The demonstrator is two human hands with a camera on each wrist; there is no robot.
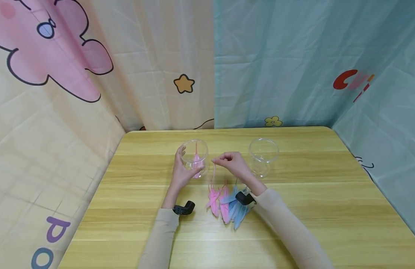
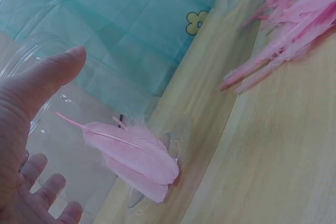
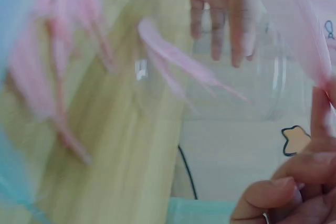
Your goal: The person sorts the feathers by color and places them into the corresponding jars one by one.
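My left hand (image 1: 183,172) grips a clear glass cup (image 1: 203,153), thumb in front and fingers round its left side. Pink feathers (image 2: 134,153) stand inside that cup, quills upward. Just right of its rim, my right hand (image 1: 233,162) pinches one more pink feather (image 3: 294,24) by the quill, and the feather hangs down in the head view. Below the hands lie loose pink feathers (image 1: 224,210) beside a cluster of blue feathers (image 1: 240,216), partly covered by the right wrist.
A second clear glass cup (image 1: 263,158) stands to the right, behind the right forearm. The wooden table (image 1: 328,209) meets printed curtains (image 1: 153,56) at its back and sides. Each wrist wears a black camera band (image 1: 184,208).
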